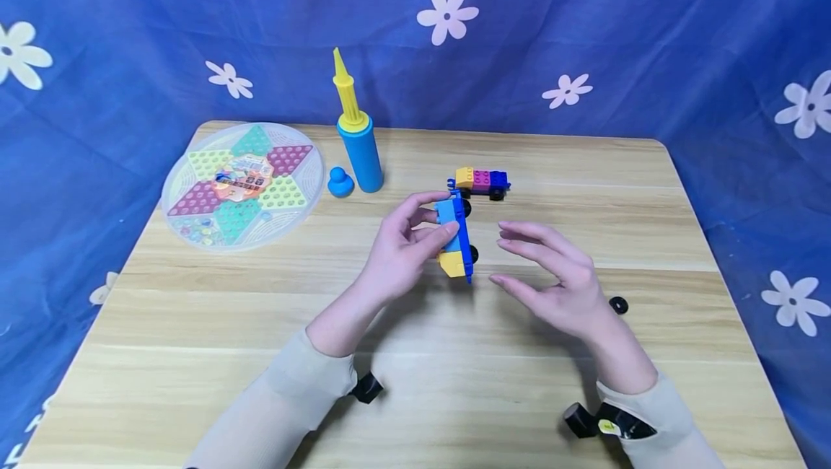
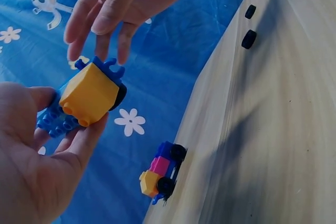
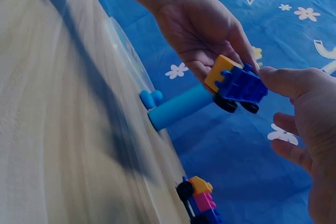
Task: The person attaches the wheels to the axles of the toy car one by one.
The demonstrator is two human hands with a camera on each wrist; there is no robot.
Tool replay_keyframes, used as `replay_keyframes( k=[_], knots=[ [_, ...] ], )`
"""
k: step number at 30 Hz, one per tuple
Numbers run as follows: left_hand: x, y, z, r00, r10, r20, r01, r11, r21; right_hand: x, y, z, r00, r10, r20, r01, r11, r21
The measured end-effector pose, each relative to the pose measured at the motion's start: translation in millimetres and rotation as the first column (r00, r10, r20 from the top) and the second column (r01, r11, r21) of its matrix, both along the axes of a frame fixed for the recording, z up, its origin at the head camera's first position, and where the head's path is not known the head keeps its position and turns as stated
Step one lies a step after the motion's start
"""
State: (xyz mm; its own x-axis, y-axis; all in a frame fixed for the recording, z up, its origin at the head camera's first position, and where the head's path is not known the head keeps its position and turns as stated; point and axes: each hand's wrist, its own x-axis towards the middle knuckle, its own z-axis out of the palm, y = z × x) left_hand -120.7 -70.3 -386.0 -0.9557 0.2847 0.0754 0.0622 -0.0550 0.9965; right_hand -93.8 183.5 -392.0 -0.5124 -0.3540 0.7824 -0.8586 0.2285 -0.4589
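Observation:
My left hand [image 1: 400, 249] holds a toy block car [image 1: 449, 227] above the table, thumb on one side and fingers on the other. The car has a dark blue base, a light blue block and a yellow block; black wheels show along one side. In the right wrist view its blue underside [image 3: 244, 83] faces the camera. To the right of the car is my right hand [image 1: 561, 278], fingers spread and slightly bent, holding nothing. Beyond the held car, a second block car [image 1: 482, 181] in yellow, pink and blue stands on the table.
Two loose black wheels [image 2: 249, 39] lie on the table by my right arm; the head view shows one wheel [image 1: 619, 304]. At the back left are a blue and yellow pump [image 1: 361, 155], a small blue knobbed piece [image 1: 340, 182] and a round star-patterned game board [image 1: 244, 186].

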Motion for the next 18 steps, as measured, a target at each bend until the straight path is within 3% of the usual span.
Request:
replay_keyframes(
  k=[10,18],
  knots=[
    [-1.8,-3.9,-2.4,1.0,-0.021,-0.008,0.02,0.999,-0.04,-8.3,25.2,-0.4,0.988,-0.077,0.131,0.074,0.997,0.031],
    [-2.8,-6.4,-3.8,0.999,-0.05,0.015,0.051,0.997,-0.055,-14.0,53.1,-6.5,0.955,-0.132,0.267,0.106,0.988,0.109]
  ],
)
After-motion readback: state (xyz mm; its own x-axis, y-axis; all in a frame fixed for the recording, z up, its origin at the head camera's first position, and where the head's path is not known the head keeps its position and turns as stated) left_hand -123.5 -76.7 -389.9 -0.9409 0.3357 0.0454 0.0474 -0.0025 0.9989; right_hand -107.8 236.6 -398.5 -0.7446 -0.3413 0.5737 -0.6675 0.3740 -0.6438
